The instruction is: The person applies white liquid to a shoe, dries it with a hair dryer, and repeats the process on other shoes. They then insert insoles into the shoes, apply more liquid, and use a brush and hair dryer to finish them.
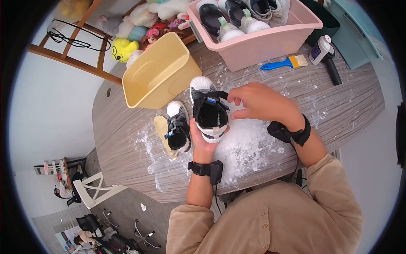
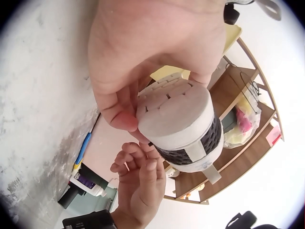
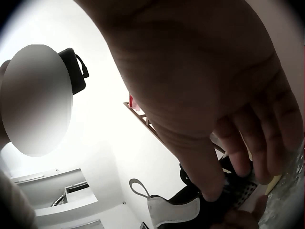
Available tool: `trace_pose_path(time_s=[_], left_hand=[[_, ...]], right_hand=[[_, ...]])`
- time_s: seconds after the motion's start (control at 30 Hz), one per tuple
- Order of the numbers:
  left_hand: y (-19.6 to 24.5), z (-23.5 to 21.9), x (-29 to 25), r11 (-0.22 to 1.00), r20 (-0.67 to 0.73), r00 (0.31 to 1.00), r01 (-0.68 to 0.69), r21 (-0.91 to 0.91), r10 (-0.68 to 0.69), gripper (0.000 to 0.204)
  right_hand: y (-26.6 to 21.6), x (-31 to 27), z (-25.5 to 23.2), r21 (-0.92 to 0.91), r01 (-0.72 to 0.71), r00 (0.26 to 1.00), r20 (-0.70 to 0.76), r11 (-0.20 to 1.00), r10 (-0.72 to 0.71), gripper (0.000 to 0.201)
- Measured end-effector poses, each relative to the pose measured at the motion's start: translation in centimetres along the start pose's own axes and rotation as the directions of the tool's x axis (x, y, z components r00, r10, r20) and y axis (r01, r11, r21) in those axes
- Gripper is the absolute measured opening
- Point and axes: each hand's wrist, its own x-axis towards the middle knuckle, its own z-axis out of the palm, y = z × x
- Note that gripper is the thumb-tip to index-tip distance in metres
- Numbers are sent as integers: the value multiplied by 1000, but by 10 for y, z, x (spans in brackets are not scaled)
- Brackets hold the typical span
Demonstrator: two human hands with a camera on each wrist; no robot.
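The left hand [image 1: 204, 139] holds a black and white shoe [image 1: 202, 84] up from below, heel toward the body. In the left wrist view, fingers [image 2: 125, 119] of that hand curl around the shoe's white sole [image 2: 176, 112]. The right hand [image 1: 262, 101] is beside the shoe's black strap [image 1: 218, 95], fingers loosely bent and thumb apart; whether a fingertip touches the strap is unclear. The right wrist view shows this hand [image 3: 205, 86] over the dark shoe opening. A matching shoe [image 1: 177, 127] stands on the table, against a yellowish insole [image 1: 163, 131].
A yellow bin [image 1: 156, 80] stands behind the shoes. At the back, a pink bin [image 1: 258, 46] holds several shoes. A blue-handled brush [image 1: 277, 65], a white bottle [image 1: 319, 50] and a black-handled object [image 1: 333, 72] lie right. White powder marks the table [image 1: 347, 101].
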Motion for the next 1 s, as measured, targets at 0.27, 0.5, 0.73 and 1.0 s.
trace_pose_path(time_s=[0.27, 0.5, 0.73, 1.0], left_hand=[[1, -2, 2, 998, 102, 994, 42, 39, -46, 79], [8, -7, 2, 987, 102, 983, 157, -19, -154, 56], [12, -1, 0, 987, 137, 978, 162, -11, -159, 56], [1, -18, 11, 974, 256, 949, 213, -81, -186, 53]], right_hand=[[0, 6, 0, -60, 13, 999, -44, 998, -16, 11], [-3, 7, -2, -55, 59, 988, -138, 997, -66, 10], [-4, 11, 4, -54, 66, 977, -199, 996, -75, 10], [21, 17, -9, -52, -60, 872, -489, 997, 27, 10]])
